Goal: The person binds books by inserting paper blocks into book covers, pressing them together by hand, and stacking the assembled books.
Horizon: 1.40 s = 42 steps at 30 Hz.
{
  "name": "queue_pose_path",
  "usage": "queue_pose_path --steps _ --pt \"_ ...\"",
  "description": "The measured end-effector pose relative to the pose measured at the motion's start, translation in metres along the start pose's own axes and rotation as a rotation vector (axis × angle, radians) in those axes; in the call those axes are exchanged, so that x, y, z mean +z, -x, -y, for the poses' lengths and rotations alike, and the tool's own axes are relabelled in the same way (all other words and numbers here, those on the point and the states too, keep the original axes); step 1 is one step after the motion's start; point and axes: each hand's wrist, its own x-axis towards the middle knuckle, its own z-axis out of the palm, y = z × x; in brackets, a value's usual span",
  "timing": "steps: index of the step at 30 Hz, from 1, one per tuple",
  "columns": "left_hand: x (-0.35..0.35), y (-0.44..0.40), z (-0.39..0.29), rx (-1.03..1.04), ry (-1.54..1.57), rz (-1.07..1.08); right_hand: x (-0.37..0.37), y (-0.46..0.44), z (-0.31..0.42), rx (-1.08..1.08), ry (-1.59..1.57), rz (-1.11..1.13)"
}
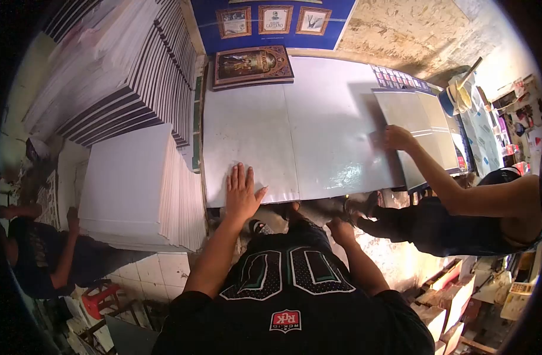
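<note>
My left hand (242, 192) lies flat near the front edge of the white-topped table (247, 124), fingers spread, touching the surface. My right hand (342, 231) hangs below that edge, beside my leg, with its fingers curled in; whether anything is in them is hidden. At the table's back left lies a thick hardcover book (253, 65) with an ornate brown cover. Close to my left hand, on its left, rises a tall stack of white sheets (129, 177).
A co-worker's hand (399, 139) touches grey-beige boards (418, 124) at the table's right. Behind these stands a tub (457, 97) with a stick. Piled dark-edged book covers (146, 83) fill the back left. Another person (46, 248) is at far left, near a red stool (101, 300).
</note>
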Motion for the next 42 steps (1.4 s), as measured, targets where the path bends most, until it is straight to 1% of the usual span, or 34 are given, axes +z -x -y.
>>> queue_pose_path --steps 1,3,5,8,10,12,14,15,16,17,18,19,20,21,22,23,24,25,26,27,29,30,32,36,39,41,42 --pt "0.0 0.0 0.002 0.005 -0.001 -0.003 -0.01 0.008 0.01 0.078 -0.007 -0.032" --pt "0.0 0.002 0.002 0.029 0.001 0.002 -0.026 0.018 0.025 0.105 -0.01 -0.04" --pt "0.001 0.004 0.0 0.026 0.004 0.008 -0.028 0.019 0.025 0.135 -0.015 -0.044" --pt "0.005 0.01 -0.009 -0.015 0.007 0.007 -0.032 0.012 0.024 0.115 -0.072 0.04" --pt "0.007 0.021 -0.022 -0.043 0.008 0.014 -0.054 0.008 0.038 -0.054 -0.167 0.101" --pt "0.004 0.029 -0.034 -0.005 0.005 0.072 -0.071 -0.003 0.052 -0.074 -0.164 0.14" --pt "0.005 0.039 -0.042 0.011 0.018 0.072 -0.088 -0.014 0.062 -0.068 -0.305 0.091" --pt "0.007 0.043 -0.044 -0.004 0.037 0.073 -0.093 -0.02 0.061 -0.063 -0.31 0.101" --pt "0.007 0.044 -0.047 -0.014 0.057 0.075 -0.099 -0.027 0.059 -0.145 -0.399 0.006" --pt "0.007 0.043 -0.05 -0.058 0.071 0.019 -0.107 -0.037 0.054 -0.225 -0.486 -0.094" --pt "-0.004 0.037 -0.056 -0.118 0.131 -0.006 -0.139 -0.048 0.051 -0.034 -0.481 0.043" --pt "-0.013 0.029 -0.062 -0.131 0.167 -0.034 -0.152 -0.06 0.035 -0.002 -0.62 -0.03" --pt "-0.018 0.019 -0.068 -0.145 0.2 -0.065 -0.165 -0.076 0.015 -0.021 -0.726 -0.113" --pt "-0.019 0.004 -0.076 -0.149 0.195 -0.062 -0.176 -0.099 -0.02 -0.096 -0.823 -0.244" --pt "-0.017 -0.016 -0.088 -0.296 0.496 0.006 -0.201 -0.118 -0.046 -0.142 -0.718 -0.332" --pt "-0.013 -0.038 -0.1 -0.442 0.796 0.076 -0.225 -0.139 -0.071 -0.021 -0.72 -0.368" --pt "0.007 -0.061 -0.112 -0.387 1.087 -0.002 -0.25 -0.163 -0.09 0.114 -0.648 -0.431" --pt "0.005 -0.092 -0.123 -0.464 1.119 0.217 -0.271 -0.192 -0.121 0.238 -0.475 -0.423" --pt "0.009 -0.122 -0.14 -0.648 1.287 0.353 -0.291 -0.211 -0.132 0.279 -0.448 -0.445" --pt "0.014 -0.15 -0.155 -0.759 1.455 0.401 -0.295 -0.241 -0.166 0.208 -0.317 -0.496" --pt "0.026 -0.2 -0.181 -0.721 1.398 0.381 -0.307 -0.291 -0.202 0.253 -0.235 -0.457" --pt "0.029 -0.222 -0.189 -0.732 1.386 0.385 -0.311 -0.306 -0.207 0.252 -0.227 -0.429" --pt "0.032 -0.253 -0.201 -1.022 1.521 0.513 -0.312 -0.335 -0.219 0.326 -0.292 -0.302" --pt "0.042 -0.272 -0.21 -1.112 1.532 0.502 -0.314 -0.34 -0.202 0.319 -0.223 -0.329" --pt "0.047 -0.275 -0.208 -1.147 1.542 0.473 -0.323 -0.338 -0.19 0.265 -0.208 -0.343" --pt "0.05 -0.275 -0.204 -1.175 1.553 0.462 -0.332 -0.335 -0.182 0.37 -0.516 -0.141" --pt "0.049 -0.275 -0.199 -1.182 1.55 0.454 -0.329 -0.335 -0.18 0.364 -0.519 -0.134"
